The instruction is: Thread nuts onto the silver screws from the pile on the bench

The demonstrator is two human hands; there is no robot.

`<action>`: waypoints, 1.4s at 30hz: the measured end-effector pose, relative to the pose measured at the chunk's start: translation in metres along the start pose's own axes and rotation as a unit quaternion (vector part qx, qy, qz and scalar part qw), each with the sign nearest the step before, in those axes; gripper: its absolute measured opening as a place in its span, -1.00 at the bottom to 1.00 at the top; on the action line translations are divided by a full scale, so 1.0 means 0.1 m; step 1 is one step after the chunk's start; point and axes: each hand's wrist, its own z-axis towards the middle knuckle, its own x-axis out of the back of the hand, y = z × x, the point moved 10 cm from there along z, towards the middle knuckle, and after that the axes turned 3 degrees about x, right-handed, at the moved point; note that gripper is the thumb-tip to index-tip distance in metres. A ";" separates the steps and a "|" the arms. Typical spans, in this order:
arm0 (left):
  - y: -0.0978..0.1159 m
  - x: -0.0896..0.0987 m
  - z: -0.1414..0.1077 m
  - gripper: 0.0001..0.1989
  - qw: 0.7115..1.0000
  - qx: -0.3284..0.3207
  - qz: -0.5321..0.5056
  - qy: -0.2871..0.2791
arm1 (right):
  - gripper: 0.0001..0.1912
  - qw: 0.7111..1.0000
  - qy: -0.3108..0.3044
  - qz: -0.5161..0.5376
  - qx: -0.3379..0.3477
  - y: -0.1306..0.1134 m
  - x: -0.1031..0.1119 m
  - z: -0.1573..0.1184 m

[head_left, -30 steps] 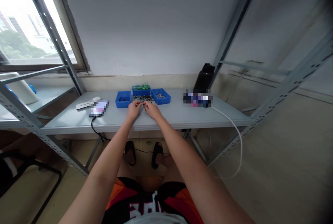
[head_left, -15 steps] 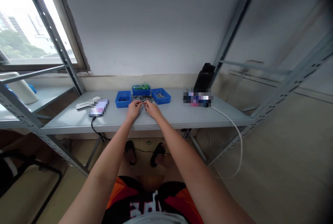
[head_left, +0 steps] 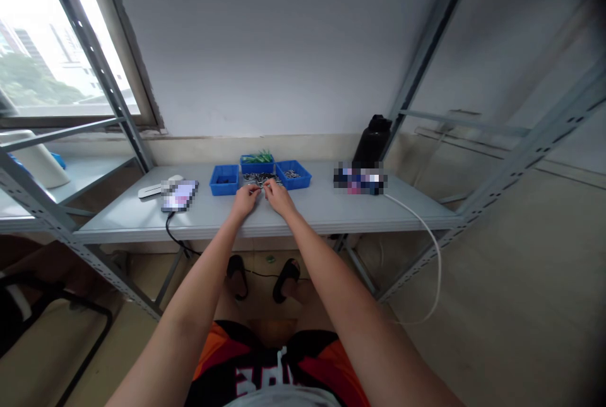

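Note:
Close together over the front of the grey shelf table (head_left: 317, 208), my left hand (head_left: 245, 199) and my right hand (head_left: 279, 197) are both closed in a pinch, fingertips nearly meeting. Whatever they hold between the fingertips is too small to name. Just behind them lies a pile of small dark and silvery parts (head_left: 259, 177). Around the pile stand three blue bins: the left bin (head_left: 224, 189) has a few dark pieces, the back bin (head_left: 250, 168) holds thin green pieces (head_left: 260, 156), and the right bin (head_left: 296, 183) holds small silvery pieces (head_left: 291, 174).
A black bottle (head_left: 372, 142) stands at the right, behind a blurred-out object (head_left: 360, 180) with a white cable (head_left: 433, 236). At the left lie a phone (head_left: 180, 195) with a black cable and a white device (head_left: 150, 190). Metal posts frame both ends.
Both hands stay almost in place. The fingertips of my right hand have lifted slightly and shifted a little, and the gap between the hands is slightly different.

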 end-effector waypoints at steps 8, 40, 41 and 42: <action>-0.03 0.02 0.01 -0.83 0.999 0.011 -0.024 0.018 | -0.76 1.000 0.010 0.020 -0.002 0.07 -0.01 0.02; 0.08 0.10 -0.04 -0.85 0.997 0.000 -0.071 0.035 | -0.75 0.996 -0.043 -0.068 0.030 0.04 -0.17 0.02; 0.07 0.10 -0.04 -0.84 0.997 0.002 -0.068 0.039 | -0.75 0.997 -0.040 -0.066 0.029 0.05 -0.17 0.02; 0.05 0.11 -0.04 -0.84 0.997 0.005 -0.063 0.044 | -0.75 0.997 -0.036 -0.063 0.028 0.05 -0.16 0.02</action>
